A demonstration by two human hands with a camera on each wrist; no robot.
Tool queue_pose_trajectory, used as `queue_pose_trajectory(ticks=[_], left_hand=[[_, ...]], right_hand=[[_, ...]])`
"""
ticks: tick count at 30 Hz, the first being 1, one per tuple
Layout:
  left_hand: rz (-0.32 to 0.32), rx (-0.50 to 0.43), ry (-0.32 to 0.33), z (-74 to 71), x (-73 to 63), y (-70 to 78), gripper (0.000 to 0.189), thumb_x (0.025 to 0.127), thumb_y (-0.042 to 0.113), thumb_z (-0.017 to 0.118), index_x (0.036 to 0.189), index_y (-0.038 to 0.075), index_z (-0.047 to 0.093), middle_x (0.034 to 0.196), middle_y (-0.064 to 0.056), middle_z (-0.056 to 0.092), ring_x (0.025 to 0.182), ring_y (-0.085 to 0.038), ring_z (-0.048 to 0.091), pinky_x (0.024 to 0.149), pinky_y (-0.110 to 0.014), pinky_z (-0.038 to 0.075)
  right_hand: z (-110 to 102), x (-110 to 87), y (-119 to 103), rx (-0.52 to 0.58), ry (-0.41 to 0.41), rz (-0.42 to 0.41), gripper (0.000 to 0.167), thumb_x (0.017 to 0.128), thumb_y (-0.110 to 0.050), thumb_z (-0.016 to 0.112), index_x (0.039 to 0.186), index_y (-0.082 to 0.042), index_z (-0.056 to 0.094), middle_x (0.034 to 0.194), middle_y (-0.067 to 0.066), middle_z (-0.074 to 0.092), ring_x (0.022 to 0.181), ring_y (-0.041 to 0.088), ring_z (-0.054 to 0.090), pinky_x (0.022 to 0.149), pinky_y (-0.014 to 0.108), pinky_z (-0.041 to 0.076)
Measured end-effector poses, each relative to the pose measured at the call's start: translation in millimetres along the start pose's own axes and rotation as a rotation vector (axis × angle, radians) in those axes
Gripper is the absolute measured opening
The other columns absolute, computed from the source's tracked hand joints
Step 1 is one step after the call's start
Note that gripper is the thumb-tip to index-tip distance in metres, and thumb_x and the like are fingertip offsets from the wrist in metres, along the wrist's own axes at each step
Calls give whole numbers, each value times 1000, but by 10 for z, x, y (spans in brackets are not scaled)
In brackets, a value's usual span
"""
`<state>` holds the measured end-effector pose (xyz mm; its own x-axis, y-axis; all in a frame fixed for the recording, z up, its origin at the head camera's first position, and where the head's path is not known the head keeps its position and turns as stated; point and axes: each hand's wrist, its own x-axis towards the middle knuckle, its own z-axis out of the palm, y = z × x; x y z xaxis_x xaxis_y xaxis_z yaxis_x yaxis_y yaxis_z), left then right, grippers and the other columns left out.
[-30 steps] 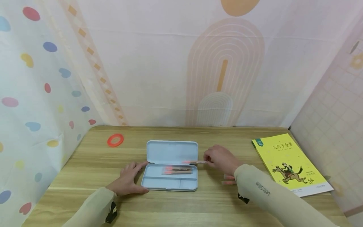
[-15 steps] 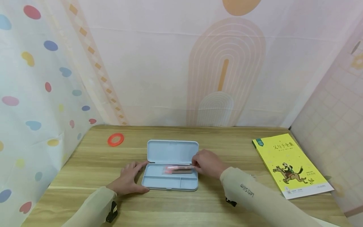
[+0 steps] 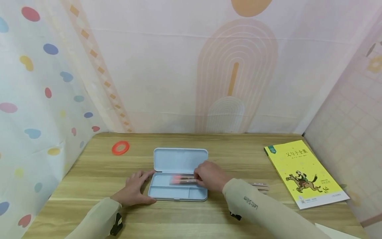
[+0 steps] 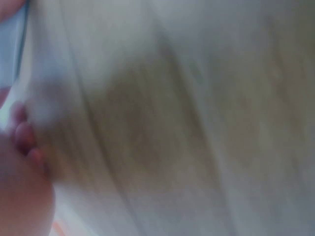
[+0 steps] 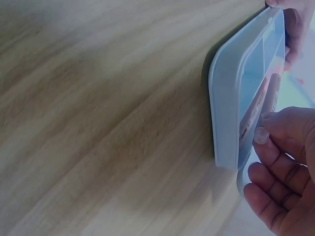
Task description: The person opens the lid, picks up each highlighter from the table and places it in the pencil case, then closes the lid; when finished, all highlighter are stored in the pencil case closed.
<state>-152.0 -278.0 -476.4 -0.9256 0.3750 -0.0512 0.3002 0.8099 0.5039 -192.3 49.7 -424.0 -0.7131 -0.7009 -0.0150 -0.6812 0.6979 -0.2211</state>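
Pen pinched by its end in R hand, prob. so it fits lengthwise in case.
L hand spread wide, touching case's L end, prob. to steady it.

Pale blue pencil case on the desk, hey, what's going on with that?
A person's right hand pinches a slim light brown pen over the open, pale blue, rectangular pencil case. The left hand touches the case's left end. At least one similar pen lies inside, and more pens lie on the wooden tabletop by the beige right sleeve.
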Motion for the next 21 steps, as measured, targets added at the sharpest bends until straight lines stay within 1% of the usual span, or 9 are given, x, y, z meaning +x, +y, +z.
queue_pose_trajectory(ticks=[8, 15, 21], left_hand=[[13, -15, 2, -11, -7, 14, 100, 68, 52, 84, 148, 14, 40, 111, -4, 46, 98, -20, 35, 78, -35, 23], [8, -18, 0, -23, -2, 27, 99, 68, 52, 84, 148, 13, 40, 109, -3, 45, 98, -20, 35, 79, -35, 23], [9, -17, 7, -27, -4, 39, 99, 67, 52, 84, 147, 13, 41, 111, -4, 46, 99, -21, 35, 80, -36, 24]], right_hand=[[42, 20, -27, -22, 14, 15, 12, 90, -21, 72, 78, -20, 69, 71, -12, 57, 71, 6, 46, 68, 22, 42], [57, 21, -33, -27, 17, 28, 9, 89, -20, 72, 80, -18, 72, 72, -11, 61, 71, 6, 48, 70, 23, 44], [64, 20, -41, -12, -4, 59, 6, 89, -20, 73, 84, -18, 74, 76, -10, 63, 73, 6, 48, 71, 23, 45]])
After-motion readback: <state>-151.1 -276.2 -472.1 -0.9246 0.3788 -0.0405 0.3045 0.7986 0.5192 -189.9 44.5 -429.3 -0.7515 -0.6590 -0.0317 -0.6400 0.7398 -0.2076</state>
